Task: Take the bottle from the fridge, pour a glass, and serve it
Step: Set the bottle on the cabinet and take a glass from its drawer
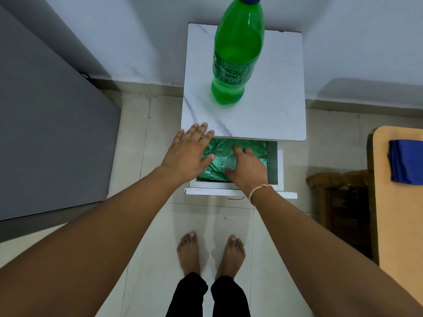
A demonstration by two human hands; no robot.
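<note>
right fingers (238,151) around drawer glass (231,161)

Bottle on the counter, drawer pulled out beneath it

The bottle (237,53) stands upright toward the back of the counter (274,106), which sits against the wall. Below the counter's front edge an open drawer (273,161) juts toward the person, lined with crinkled foil (219,149). The right hand (246,167) is down inside the drawer, around a glass (231,161); the left hand (191,152) hovers flat over the counter's front left corner. The fridge (50,138) stands to the left, a chair (398,202) to the right, bare feet (210,250) on the floor before the drawer
</note>
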